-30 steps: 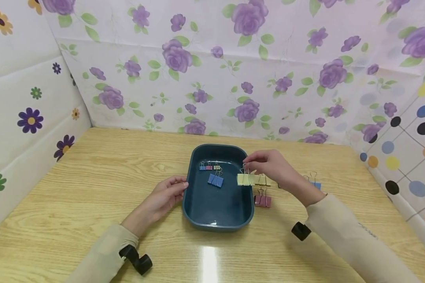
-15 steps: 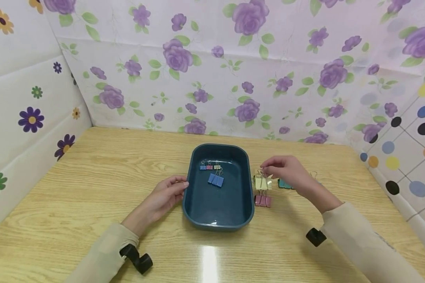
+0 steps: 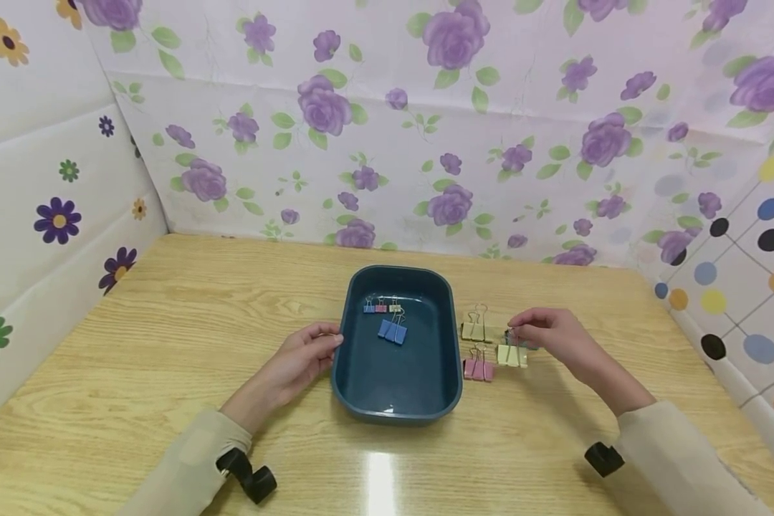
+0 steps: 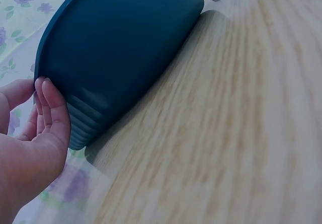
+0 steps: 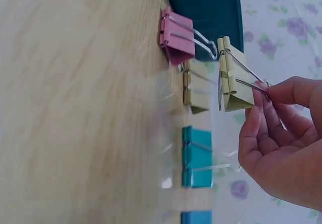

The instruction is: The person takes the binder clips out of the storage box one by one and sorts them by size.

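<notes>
My right hand (image 3: pixel 557 338) pinches a pale yellow binder clip (image 3: pixel 511 356) by its wire handle, body hanging down, off the table right of the tray. In the right wrist view this yellow binder clip (image 5: pixel 236 80) is between thumb and fingers. My left hand (image 3: pixel 303 358) grips the left rim of a dark teal tray (image 3: pixel 396 390), thumb and fingertips at its edge. Inside lie a larger blue binder clip (image 3: pixel 393 331) and small blue (image 3: pixel 369 309), pink (image 3: pixel 381 309) and yellow (image 3: pixel 395 309) ones.
Beside the tray's right wall lie another yellow binder clip (image 3: pixel 474 332) and a pink one (image 3: pixel 478 370). Further right, a teal binder clip (image 5: pixel 197 158) and a blue one (image 5: pixel 196 217) show in the right wrist view. Floral cloth (image 3: pixel 387 143) closes off the table's back.
My right hand has carried the yellow binder clip from over the tray's right rim to the right, past the other yellow and pink clips. My left hand stays on the tray.
</notes>
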Demonstrator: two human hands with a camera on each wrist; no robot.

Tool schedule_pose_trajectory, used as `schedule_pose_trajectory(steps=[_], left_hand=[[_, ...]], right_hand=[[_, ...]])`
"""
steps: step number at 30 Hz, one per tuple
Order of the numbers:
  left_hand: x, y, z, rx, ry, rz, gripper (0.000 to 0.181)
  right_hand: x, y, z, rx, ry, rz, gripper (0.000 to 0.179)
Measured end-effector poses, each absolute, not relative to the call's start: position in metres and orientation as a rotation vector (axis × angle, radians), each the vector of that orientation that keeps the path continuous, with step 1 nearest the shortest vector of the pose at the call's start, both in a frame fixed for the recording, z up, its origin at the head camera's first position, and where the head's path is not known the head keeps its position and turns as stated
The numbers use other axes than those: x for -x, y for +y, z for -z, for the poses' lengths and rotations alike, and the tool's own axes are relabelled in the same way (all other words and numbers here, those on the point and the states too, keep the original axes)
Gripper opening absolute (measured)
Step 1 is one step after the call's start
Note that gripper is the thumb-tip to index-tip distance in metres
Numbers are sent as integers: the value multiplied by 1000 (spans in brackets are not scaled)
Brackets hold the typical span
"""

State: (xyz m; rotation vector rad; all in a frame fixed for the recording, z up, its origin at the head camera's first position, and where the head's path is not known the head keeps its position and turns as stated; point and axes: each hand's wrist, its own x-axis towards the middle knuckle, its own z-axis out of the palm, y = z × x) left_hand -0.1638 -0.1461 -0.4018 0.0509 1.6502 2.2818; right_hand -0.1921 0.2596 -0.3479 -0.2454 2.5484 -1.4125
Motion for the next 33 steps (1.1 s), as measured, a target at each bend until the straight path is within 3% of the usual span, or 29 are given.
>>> schedule_pose_trajectory(steps=[14,33], left_hand=[[163,-146,403,-40,1673,-2260,26],[164,-146,403,-48,1660,-2271,22]], right_hand=[[183,289,370,193,2523,1403,28],[180,295,376,203,2495,1430,27]])
